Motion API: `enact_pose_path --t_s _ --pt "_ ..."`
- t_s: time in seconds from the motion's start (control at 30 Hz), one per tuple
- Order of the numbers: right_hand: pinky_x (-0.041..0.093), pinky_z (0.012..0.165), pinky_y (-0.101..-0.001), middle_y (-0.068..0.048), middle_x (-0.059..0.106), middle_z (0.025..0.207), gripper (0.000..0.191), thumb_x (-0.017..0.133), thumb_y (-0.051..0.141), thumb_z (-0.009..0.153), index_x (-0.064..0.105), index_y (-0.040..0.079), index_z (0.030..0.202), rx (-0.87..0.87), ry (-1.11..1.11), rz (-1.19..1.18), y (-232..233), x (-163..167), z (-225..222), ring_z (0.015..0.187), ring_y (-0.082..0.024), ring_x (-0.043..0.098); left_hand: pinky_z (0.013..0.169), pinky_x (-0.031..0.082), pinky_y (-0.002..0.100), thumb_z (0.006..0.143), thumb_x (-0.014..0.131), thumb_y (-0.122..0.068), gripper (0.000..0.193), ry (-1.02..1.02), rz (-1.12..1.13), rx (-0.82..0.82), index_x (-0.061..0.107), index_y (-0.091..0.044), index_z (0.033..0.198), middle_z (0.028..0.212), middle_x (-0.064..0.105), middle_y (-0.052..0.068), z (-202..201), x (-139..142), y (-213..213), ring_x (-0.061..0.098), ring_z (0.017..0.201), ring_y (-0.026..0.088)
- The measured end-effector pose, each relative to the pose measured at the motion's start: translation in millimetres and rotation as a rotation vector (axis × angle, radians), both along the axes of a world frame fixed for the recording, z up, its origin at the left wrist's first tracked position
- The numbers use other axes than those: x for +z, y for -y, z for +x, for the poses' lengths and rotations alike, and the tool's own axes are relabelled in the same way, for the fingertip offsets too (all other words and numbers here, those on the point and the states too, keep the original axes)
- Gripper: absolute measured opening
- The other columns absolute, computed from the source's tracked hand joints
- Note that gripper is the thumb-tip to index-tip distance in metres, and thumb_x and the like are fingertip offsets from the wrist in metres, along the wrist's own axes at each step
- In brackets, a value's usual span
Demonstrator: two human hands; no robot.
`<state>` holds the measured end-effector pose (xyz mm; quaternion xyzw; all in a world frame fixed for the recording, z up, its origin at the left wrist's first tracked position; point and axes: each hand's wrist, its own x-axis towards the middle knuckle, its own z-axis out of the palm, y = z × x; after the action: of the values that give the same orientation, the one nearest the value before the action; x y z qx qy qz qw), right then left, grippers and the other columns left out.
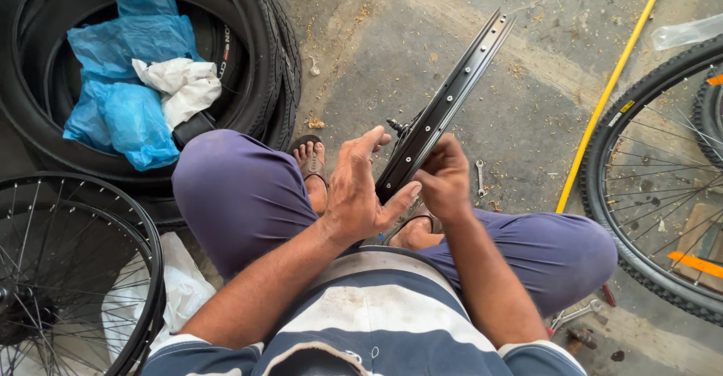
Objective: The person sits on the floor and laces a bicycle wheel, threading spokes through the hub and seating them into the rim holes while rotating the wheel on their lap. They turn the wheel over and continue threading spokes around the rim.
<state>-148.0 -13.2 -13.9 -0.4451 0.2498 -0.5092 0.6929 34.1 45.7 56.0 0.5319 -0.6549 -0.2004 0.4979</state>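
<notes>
Head view: a black bicycle rim [444, 105] stands edge-on between the person's knees, slanting up to the right. The left hand [361, 191] lies open against its lower end, fingers spread; the right hand [444, 180] grips the rim from the other side. Crumpled blue plastic bags [124, 82] and white paper [184, 86] sit inside stacked tyres [263, 60]. A small spanner [480, 176] lies on the concrete floor [542, 37] just beside the right hand.

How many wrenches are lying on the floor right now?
2: a small wrench on the concrete beside the right hand, and another wrench by the right knee. More may be hidden.
</notes>
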Motion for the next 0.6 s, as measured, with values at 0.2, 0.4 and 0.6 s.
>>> enact_pose_path --t_s 0.2,0.4,0.6 --pt "0.055 0.090 -0.0294 -0.003 0.068 0.110 0.045 0.073 0.001 0.088 0.062 0.003 0.132 0.118 -0.212 0.167 -5.2 1.6 -7.1 0.101 -0.013 0.065 0.105 0.048 0.045 0.090 0.083 -0.031 0.089 -0.006 -0.040 0.032 0.028 0.002 0.152 0.134 0.055 0.022 2.4 1.4 1.0 0.056 0.122 0.036" --pt "0.055 0.096 -0.0333 -0.004 0.068 0.116 0.029 0.079 -0.004 0.093 0.062 0.007 0.115 0.023 0.001 0.020 0.3 -4.0 -3.7 0.108 -0.015 0.066 0.107 0.048 0.046 0.091 0.083 -0.032 0.087 -0.008 -0.015 0.016 0.030 0.002 0.152 0.135 0.055 0.021 0.1 2.8 0.8 0.056 0.121 0.035" --pt "0.055 0.090 -0.0274 -0.001 0.069 0.114 0.044 0.068 -0.006 0.083 0.065 0.006 0.125 0.092 -0.214 0.215 -3.2 1.4 -6.9 0.102 -0.011 0.065 0.109 0.047 0.047 0.090 0.082 -0.033 0.088 -0.010 -0.026 0.050 0.030 0.001 0.151 0.136 0.054 0.022 1.4 1.2 0.9 0.056 0.124 0.038"
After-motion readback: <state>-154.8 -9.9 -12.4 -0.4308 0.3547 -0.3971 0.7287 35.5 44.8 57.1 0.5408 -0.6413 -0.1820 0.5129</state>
